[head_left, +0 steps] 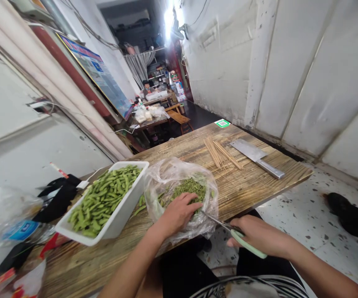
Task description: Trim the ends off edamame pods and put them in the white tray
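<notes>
My left hand (179,213) reaches into a clear plastic bag (163,180) on the wooden table (253,182). Its fingers curl down into a heap of green pod trimmings (189,187); what they grip is hidden. My right hand (260,236) hangs off the table's near edge, closed on the pale green handle of a pair of scissors (233,231). The blades point toward the bag. A white rectangular tray (126,209) full of green edamame pods (104,196) stands just left of the bag.
A cleaver (256,158) and a bundle of bamboo skewers (221,153) lie on the far right of the table. Bags, a bottle and black items clutter the left end. A dark animal (349,215) lies on the floor at right. Other tables stand down the corridor.
</notes>
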A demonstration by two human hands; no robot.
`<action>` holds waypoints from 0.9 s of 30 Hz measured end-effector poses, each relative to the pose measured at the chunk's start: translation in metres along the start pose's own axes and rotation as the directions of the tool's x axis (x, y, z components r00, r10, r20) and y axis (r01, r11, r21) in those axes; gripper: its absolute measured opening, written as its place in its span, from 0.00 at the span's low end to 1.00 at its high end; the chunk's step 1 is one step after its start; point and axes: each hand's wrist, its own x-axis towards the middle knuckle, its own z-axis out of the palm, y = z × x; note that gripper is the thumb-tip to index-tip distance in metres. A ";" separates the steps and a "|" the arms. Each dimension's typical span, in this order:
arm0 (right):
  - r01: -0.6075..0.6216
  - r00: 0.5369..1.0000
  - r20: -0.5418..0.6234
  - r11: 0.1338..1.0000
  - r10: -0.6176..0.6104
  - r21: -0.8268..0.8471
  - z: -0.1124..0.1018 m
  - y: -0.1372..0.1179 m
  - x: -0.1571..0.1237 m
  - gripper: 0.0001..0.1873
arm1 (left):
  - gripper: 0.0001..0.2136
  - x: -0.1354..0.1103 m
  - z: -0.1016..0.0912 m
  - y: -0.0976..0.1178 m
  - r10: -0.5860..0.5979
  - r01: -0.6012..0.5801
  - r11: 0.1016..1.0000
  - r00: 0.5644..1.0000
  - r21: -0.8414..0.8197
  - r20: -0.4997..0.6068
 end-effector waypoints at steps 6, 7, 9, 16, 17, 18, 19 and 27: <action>0.011 1.000 -0.016 0.998 -0.012 -0.064 0.001 0.009 -0.001 0.16 | 0.11 0.021 -0.009 0.019 -0.062 0.011 0.966 0.980 0.257 0.188; 0.019 1.000 -0.015 0.998 -0.019 -0.060 0.002 0.010 0.000 0.16 | 0.10 0.023 -0.009 0.020 -0.080 0.019 0.959 0.975 0.284 0.205; 0.025 1.000 -0.015 0.998 -0.026 -0.062 0.003 0.014 0.000 0.16 | 0.09 0.025 -0.010 0.014 -0.132 0.065 0.957 0.966 0.283 0.224; 0.082 0.996 -0.048 0.992 -0.078 0.099 0.003 0.015 0.000 0.19 | 0.10 0.001 -0.017 -0.030 -0.475 0.451 0.804 0.879 -0.387 0.038; 0.082 0.996 -0.043 0.982 -0.075 0.172 0.003 0.012 0.001 0.19 | 0.12 -0.003 -0.017 -0.030 -0.560 0.506 0.699 0.827 -0.505 0.054; 0.077 0.997 -0.035 0.967 -0.071 0.243 0.003 0.008 0.003 0.20 | 0.13 -0.006 -0.016 -0.027 -0.611 0.533 0.594 0.786 -0.603 0.094; 0.075 0.997 -0.024 0.949 -0.071 0.306 0.002 0.004 0.005 0.21 | 0.14 -0.008 -0.015 -0.023 -0.625 0.532 0.507 0.769 -0.678 0.137; 0.207 0.972 0.009 0.878 -0.234 0.431 -0.003 -0.026 0.025 0.21 | 0.16 -0.006 -0.008 0.005 -0.554 0.427 0.316 0.808 -0.847 0.200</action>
